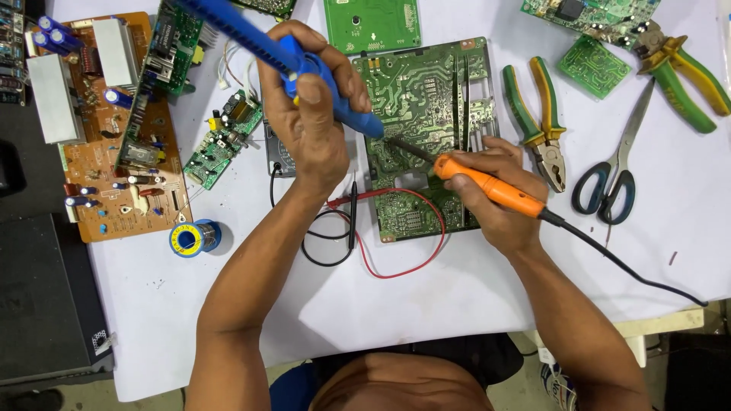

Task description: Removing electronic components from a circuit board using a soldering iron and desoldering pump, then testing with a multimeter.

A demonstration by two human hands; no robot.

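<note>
My left hand (308,114) grips a blue desoldering pump (263,49), its tip angled down onto a large green circuit board (422,99) lying solder side up on the white table cover (457,297). My right hand (495,198) holds an orange soldering iron (487,186); its dark tip meets the board just beside the pump's nozzle. The iron's black cord (632,270) trails off to the right. Red and black probe leads (365,243) curl under the board's near edge.
A brown board (114,175) with blue capacitors and heat sinks lies at left, small green boards around it. A blue solder spool (194,237) sits near my left forearm. Green-handled pliers (541,125), scissors (617,171) and further pliers (678,72) lie at right.
</note>
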